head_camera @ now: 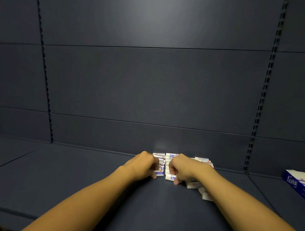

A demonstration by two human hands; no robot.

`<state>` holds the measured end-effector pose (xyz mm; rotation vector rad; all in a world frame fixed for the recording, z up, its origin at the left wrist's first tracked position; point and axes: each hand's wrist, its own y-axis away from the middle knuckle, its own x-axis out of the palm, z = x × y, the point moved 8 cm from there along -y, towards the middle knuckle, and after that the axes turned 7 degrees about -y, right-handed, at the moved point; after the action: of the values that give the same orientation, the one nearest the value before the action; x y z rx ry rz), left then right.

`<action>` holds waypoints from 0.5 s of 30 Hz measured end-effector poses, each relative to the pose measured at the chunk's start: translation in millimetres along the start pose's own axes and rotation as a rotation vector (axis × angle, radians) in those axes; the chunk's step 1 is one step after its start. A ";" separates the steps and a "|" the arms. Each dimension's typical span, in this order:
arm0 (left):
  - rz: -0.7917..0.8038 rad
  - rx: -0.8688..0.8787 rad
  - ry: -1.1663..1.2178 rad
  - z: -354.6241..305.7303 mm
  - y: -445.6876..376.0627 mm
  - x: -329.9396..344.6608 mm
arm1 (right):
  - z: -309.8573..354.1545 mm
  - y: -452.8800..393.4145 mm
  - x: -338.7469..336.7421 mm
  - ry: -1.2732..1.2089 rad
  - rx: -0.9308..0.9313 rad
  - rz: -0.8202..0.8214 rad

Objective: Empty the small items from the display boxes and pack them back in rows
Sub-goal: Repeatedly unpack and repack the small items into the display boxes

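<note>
Left hand [143, 166] and right hand [181, 168] pinched small packets [171, 157] on the shelf [72, 173]; display box [298, 185] at three o'clock, contents unclear.

The display box [300, 187] at three o'clock is cut off by the right edge. Part of the small packets [171, 159] is covered by the left hand [142, 166] and right hand [184, 169]; their print cannot be read. Fingertips are hidden.
</note>
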<state>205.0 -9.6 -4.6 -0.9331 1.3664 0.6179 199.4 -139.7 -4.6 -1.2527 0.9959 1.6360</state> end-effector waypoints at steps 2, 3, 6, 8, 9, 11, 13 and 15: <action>0.036 0.015 0.032 1.4 -0.8 0.6 | 5.5 1.6 1.8 -0.002 0.004 0.003; 0.049 0.023 0.040 1.7 -1.2 0.7 | 8.2 2.8 2.4 -0.003 0.004 -0.001; 0.073 0.049 0.034 2.5 -3.3 1.0 | 14.0 9.6 1.2 -0.011 0.007 -0.035; 0.083 0.061 0.015 2.9 -4.0 0.4 | 14.6 16.5 -1.8 -0.022 0.021 -0.074; 0.085 0.072 -0.006 2.4 -4.3 -0.6 | 13.8 20.6 -3.3 -0.031 0.032 -0.096; 0.082 0.101 -0.050 -0.5 -4.5 -3.6 | 11.6 28.9 -7.3 -0.032 0.049 -0.149; 0.070 0.139 -0.078 -6.0 -5.1 -8.0 | 9.5 37.9 -12.7 -0.023 0.059 -0.206; 0.053 0.169 -0.088 -11.8 -6.7 -12.8 | 6.9 47.5 -17.5 -0.036 0.071 -0.251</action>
<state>202.4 -21.1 9.9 -0.7276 1.3457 0.5674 155.6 -152.2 18.7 -1.2422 0.8315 1.4124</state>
